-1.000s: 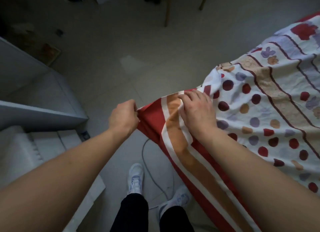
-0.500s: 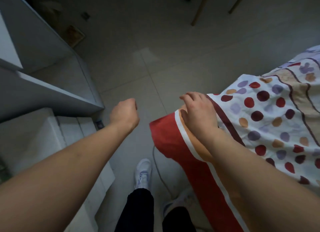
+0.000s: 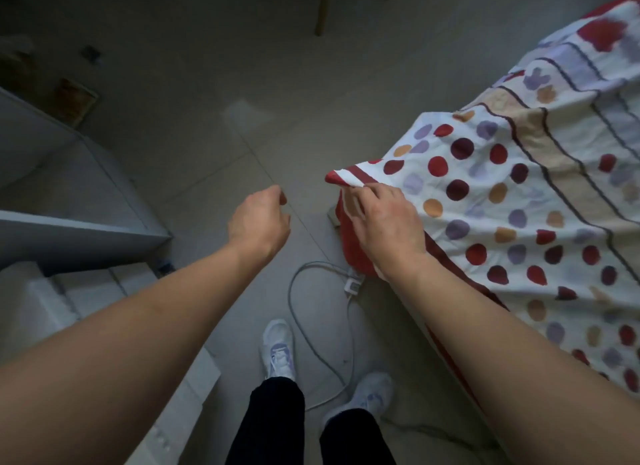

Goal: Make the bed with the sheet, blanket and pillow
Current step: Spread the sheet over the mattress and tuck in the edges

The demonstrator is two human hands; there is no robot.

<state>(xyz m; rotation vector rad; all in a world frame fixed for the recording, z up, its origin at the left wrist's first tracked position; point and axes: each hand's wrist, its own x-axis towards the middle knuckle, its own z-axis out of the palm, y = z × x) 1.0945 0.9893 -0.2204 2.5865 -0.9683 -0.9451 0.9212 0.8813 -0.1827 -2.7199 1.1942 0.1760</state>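
Spreading the spotted cloth (image 3: 519,204) (sheet or blanket, not telling which here) over the bed, covering its top at the right and draping its red border down the near corner toward the floor (image 3: 207,100). Pinching the cloth's turned-up corner (image 3: 346,179) in the curled fingertips of the right hand (image 3: 384,222), just above the bed's corner. Hanging the left hand (image 3: 259,222) beside it over bare floor, loosely curled, gripping nothing, apart from the cloth.

Judging the step in hand as squaring this corner. Drawing the corner outward and down, setting the red border parallel with the bed's edge, and bringing the left hand onto the side hem for an even pull. Avoiding a one-handed tug that drags the pattern askew.

Noting around the bed's corner:
- a grey cabinet (image 3: 69,229) and white box (image 3: 69,298) at the left, narrowing the standing room
- white shoes (image 3: 278,350)
- a grey cable (image 3: 294,308) looping between shoes and bed, ending at a white plug (image 3: 353,286) just beside the hanging cloth, likely snagging a foot or catching under the hem
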